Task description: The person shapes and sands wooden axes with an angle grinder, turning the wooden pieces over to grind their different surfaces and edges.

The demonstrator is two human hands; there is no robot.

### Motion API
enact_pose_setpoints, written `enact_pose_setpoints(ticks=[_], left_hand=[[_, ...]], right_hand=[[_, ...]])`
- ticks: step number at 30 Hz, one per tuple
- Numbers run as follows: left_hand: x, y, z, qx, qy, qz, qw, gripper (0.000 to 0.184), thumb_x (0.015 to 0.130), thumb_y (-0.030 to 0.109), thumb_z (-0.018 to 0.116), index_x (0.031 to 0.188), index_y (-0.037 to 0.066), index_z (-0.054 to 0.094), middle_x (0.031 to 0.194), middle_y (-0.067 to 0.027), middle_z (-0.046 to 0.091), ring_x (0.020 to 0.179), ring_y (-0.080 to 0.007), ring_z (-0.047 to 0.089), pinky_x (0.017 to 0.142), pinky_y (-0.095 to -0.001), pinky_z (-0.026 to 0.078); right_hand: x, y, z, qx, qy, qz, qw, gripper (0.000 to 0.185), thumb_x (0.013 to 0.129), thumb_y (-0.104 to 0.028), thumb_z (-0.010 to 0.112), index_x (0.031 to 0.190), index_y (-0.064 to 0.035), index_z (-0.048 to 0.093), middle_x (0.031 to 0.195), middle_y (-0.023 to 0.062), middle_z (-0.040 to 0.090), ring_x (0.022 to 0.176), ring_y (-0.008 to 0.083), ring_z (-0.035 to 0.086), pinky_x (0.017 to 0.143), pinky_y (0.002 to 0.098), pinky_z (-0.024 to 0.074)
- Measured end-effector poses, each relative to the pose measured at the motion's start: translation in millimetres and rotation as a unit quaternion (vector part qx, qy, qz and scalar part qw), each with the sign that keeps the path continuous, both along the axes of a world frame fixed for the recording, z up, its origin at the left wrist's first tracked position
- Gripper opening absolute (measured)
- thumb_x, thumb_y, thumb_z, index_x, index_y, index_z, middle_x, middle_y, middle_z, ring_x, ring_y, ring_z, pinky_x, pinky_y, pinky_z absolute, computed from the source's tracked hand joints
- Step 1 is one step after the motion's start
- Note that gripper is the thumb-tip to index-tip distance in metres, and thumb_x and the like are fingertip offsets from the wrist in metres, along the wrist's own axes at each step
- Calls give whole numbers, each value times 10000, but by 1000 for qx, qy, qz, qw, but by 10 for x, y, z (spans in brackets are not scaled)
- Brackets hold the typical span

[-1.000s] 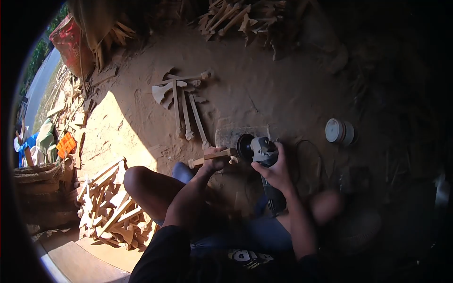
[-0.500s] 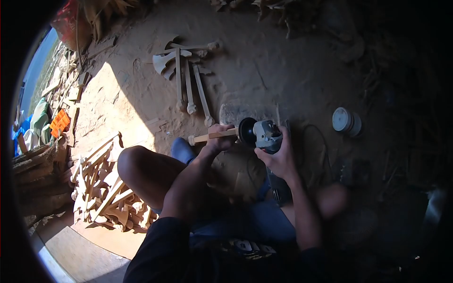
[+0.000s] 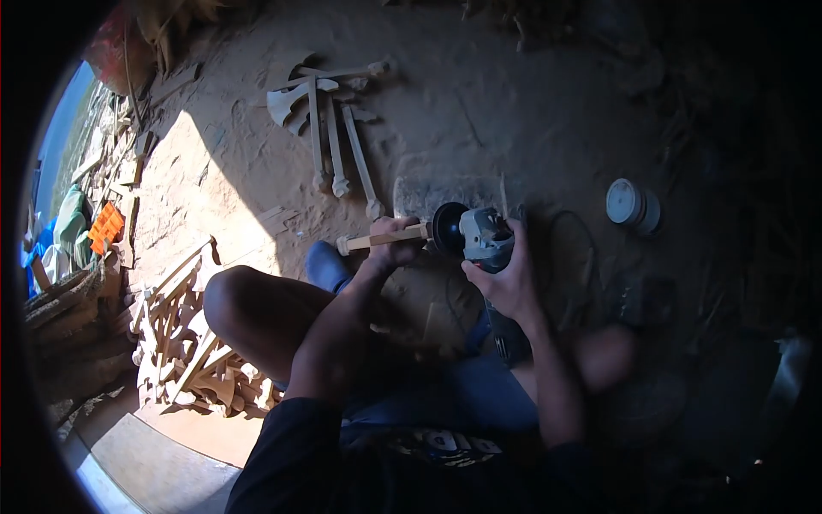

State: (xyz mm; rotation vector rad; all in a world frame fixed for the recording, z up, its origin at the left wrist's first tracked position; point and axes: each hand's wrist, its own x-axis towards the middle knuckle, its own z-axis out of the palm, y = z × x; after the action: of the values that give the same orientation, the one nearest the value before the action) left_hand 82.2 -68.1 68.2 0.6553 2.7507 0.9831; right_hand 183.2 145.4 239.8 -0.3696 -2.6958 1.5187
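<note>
My left hand (image 3: 395, 248) is closed around a wooden axe handle (image 3: 364, 242) with a knobbed left end. The handle's right end meets the black disc (image 3: 448, 230) of an angle grinder; whether a blade-shaped head sits behind the disc is hidden. My right hand (image 3: 505, 276) wraps around the grinder's grey head (image 3: 486, 240), and its dark body (image 3: 510, 341) runs down toward my lap. Both hands are in front of my crossed legs. Beyond them, several wooden axes (image 3: 315, 128) with curved blades and knobbed handles lie on the ground.
A sunlit pile of pale carved wooden pieces (image 3: 193, 343) is beside my knee at left. A white round container (image 3: 624, 202) stands at right, near a dark cord (image 3: 586, 244). A flat block (image 3: 432, 195) lies beyond the grinder. Wood scraps and bags line the far left.
The handle has rolled slightly in my left hand, and the fingers now sit differently around it. The disc stays at its right end. The whole view has shifted a little.
</note>
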Motion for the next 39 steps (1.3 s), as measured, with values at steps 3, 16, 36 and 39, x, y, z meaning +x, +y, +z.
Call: enact_pose_setpoints(ticks=[3, 16, 36, 39], left_hand=[[22, -31, -37, 2, 10, -18, 1000, 216, 754, 398, 761, 799, 193, 708, 758, -110, 723, 748, -388, 718, 668, -495, 561], [-1, -29, -47, 10, 30, -10, 999, 230, 742, 407, 785, 804, 195, 721, 714, -98, 705, 698, -378, 707, 643, -484, 559], [-80, -218, -351, 75, 23, -20, 997, 258, 842, 358, 702, 938, 119, 728, 840, -143, 738, 825, -424, 714, 696, -481, 557], [-26, -250, -66, 53, -62, 115, 990, 340, 855, 373, 727, 1023, 78, 734, 897, -168, 754, 880, -405, 734, 739, -464, 563]], right_hand=[[2, 85, -12, -37, -18, -16, 999, 850, 739, -255, 865, 1407, 6, 409, 1244, 231, 606, 1176, 324, 629, 1023, 435, 496], [-9, 36, 106, -43, -44, -17, 998, 897, 747, -216, 881, 1456, 16, 381, 1290, 214, 590, 1192, 281, 618, 1039, 410, 492], [126, 42, -71, -20, 13, -55, 998, 896, 760, -217, 871, 1463, 26, 371, 1292, 215, 583, 1207, 299, 598, 1056, 418, 476], [128, 271, 33, -64, 52, -101, 991, 888, 764, -182, 862, 1463, 15, 350, 1235, 183, 594, 1127, 255, 623, 999, 404, 507]])
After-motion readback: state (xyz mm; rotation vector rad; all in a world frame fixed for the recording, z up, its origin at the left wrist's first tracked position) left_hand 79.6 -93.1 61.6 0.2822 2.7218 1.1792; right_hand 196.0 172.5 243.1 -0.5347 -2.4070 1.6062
